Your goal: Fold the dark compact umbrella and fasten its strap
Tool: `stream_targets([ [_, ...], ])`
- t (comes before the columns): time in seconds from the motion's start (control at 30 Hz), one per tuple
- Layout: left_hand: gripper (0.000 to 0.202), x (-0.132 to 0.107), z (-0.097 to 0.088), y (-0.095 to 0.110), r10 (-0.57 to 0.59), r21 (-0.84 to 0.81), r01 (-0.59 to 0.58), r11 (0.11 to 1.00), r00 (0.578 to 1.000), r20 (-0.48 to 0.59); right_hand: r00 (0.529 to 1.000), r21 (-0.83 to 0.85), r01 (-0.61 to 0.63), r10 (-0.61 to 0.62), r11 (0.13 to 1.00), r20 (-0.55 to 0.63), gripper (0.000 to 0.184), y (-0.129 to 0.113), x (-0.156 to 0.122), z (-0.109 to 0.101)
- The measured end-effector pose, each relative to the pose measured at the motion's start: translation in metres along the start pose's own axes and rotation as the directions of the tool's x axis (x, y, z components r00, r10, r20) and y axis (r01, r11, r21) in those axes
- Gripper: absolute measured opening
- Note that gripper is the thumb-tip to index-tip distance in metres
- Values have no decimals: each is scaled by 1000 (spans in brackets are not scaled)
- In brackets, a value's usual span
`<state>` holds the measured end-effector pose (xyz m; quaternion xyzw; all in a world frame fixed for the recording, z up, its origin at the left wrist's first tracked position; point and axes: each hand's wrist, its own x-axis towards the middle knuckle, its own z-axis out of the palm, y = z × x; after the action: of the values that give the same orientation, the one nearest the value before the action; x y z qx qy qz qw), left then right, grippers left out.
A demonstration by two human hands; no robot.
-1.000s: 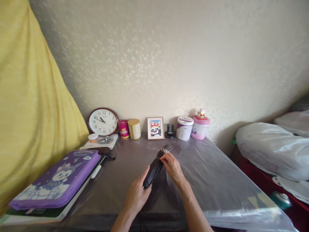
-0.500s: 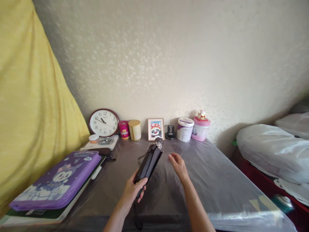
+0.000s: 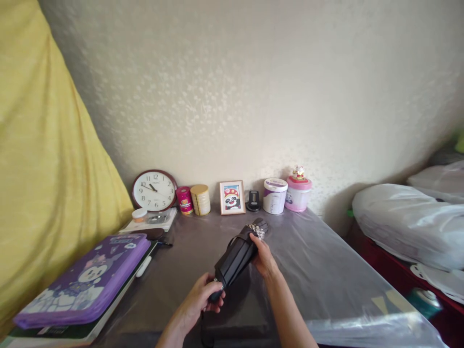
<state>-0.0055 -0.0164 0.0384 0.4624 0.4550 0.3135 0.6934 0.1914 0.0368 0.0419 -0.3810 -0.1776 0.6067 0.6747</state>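
Observation:
I hold a folded black umbrella slantwise over the table, its silver rib tips pointing toward the wall. My left hand is wrapped around the handle end at the near side. My right hand grips the folded canopy near the tip from the right. A dark strap hangs below the handle.
Along the wall stand a round clock, a red tin, a gold tin, a panda picture frame, a small black device and two tubs. A purple cartoon case lies left. White bags sit right.
My right hand, off the umbrella and open half a second ago, has come back and closed on its tip end. The umbrella has swung slightly to the right.

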Motion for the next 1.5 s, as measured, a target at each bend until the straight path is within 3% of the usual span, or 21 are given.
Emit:
stream_targets([
  [0.1, 31, -1, 1, 0, -31, 28, 32, 999, 999, -37, 999, -2, 36, -35, 999, 15, 34, 0, -1, 0],
  [0.2, 30, -4, 4, 4, 13, 96, -9, 995, 999, -39, 998, 6, 50, -50, 999, 23, 36, -1, -1, 0],
  [0.33, 26, -2, 10, 6, 91, 377, -72, 923, 995, -31, 998, -13, 68, -67, 998, 20, 35, -2, 2, -3],
  [0.4, 20, 2, 12, 5, 187, 589, -84, 803, 976, -116, 996, -38, 83, -82, 996, 16, 37, -1, 3, -4],
  [0.47, 13, 6, 14, 5, 322, 771, -61, 633, 927, -191, 996, -51, 87, -86, 995, 11, 39, -1, 2, -4],
  [0.57, 8, 9, 15, 13, 411, 902, -6, 431, 892, -191, 996, -87, 85, -82, 993, 34, 42, -5, -2, -5],
  [0.63, 7, 7, 12, 26, 418, 940, 9, 342, 894, -160, 991, -161, 132, -126, 978, 52, 44, -12, -4, -7],
  [0.7, 8, 3, 7, 43, 446, 974, 29, 226, 886, -130, 968, -252, 243, -250, 937, 6, 46, -21, -4, -12],
  [0.8, 11, -5, 0, 74, 509, 995, 100, 26, 855, -99, 856, -337, 421, -492, 842, -158, 46, -36, 1, -26],
  [0.87, 15, -10, -2, 92, 543, 986, 112, -126, 840, -26, 787, -333, 490, -573, 806, -230, 41, -43, 6, -36],
  [0.9, 16, -11, -2, 99, 548, 972, 128, -199, 836, 3, 776, -310, 505, -581, 805, -245, 39, -45, 8, -41],
  [0.97, 18, -13, 0, 112, 556, 937, 168, -305, 831, 32, 794, -223, 501, -547, 836, -266, 35, -48, 11, -48],
  [1.07, 19, -13, 5, 126, 549, 905, 194, -377, 835, 49, 841, -85, 464, -469, 882, -270, 30, -50, 11, -53],
  [1.2, 21, -11, 4, 146, 571, 909, 195, -369, 819, 56, 858, -13, 456, -444, 890, -258, 24, -54, 9, -55],
  [1.37, 6, -7, 2, 167, 557, 980, 132, -147, 830, -28, 884, 61, 418, -391, 906, -257, 25, -59, 8, -59],
  [1.43, 5, -6, 1, 172, 523, 996, 69, 50, 848, -85, 891, 85, 408, -376, 909, -255, 26, -60, 7, -60],
  [1.5, 8, -5, -1, 175, 406, 915, 0, 403, 896, -179, 893, 98, 408, -375, 908, -250, 26, -60, 6, -60],
])
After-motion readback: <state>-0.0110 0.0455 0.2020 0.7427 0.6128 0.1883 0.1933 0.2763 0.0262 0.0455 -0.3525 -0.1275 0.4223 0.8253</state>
